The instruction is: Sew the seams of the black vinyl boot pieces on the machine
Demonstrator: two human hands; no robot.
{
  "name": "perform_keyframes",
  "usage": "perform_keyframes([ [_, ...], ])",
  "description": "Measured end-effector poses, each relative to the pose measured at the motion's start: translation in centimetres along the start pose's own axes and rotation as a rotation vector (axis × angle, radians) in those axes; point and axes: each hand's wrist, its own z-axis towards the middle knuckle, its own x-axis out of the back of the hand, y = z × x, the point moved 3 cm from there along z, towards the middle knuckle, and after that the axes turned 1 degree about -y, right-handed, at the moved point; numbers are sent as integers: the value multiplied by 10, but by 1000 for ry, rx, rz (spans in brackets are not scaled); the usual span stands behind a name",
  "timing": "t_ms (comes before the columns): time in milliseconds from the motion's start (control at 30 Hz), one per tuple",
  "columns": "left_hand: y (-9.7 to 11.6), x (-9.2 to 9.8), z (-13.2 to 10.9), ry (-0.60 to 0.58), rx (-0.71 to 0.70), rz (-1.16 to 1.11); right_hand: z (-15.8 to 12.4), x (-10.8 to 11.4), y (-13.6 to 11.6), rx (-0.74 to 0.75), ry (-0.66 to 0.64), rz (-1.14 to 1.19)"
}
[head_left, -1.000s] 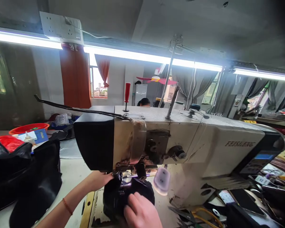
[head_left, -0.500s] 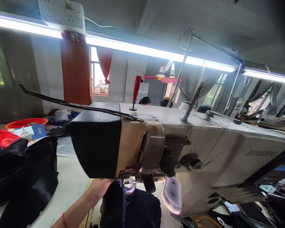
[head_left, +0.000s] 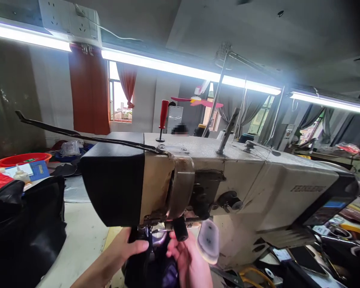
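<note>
The sewing machine (head_left: 258,188) fills the middle of the view, its head hanging over my hands. My left hand (head_left: 124,250) is left of the needle area, thumb stretched across a black piece of material (head_left: 151,270); its other fingers are hidden behind the material and machine head. To the right of the presser foot (head_left: 159,239), my right hand (head_left: 189,256) has its fingers loosely bent and apart, close to the material, with nothing visible in them. A lit oval lamp (head_left: 209,241) hangs beside the right hand.
Black pieces (head_left: 42,228) lie at left, near a red basin (head_left: 24,159) and blue box (head_left: 39,170). A red-handled screwdriver (head_left: 163,116) stands upright on the machine. Yellow-handled scissors (head_left: 252,276) lie at lower right. A person's head (head_left: 180,129) shows behind the machine.
My right hand has come into view beside the presser foot. The left thumb now shows over the black material, which covers less of the view. The camera has turned slightly right.
</note>
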Motion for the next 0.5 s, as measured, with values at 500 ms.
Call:
perform_keyframes([
  [500, -14, -5, -8, 57, 11, -34, 11, -16, -44, 891, -547, -1273],
])
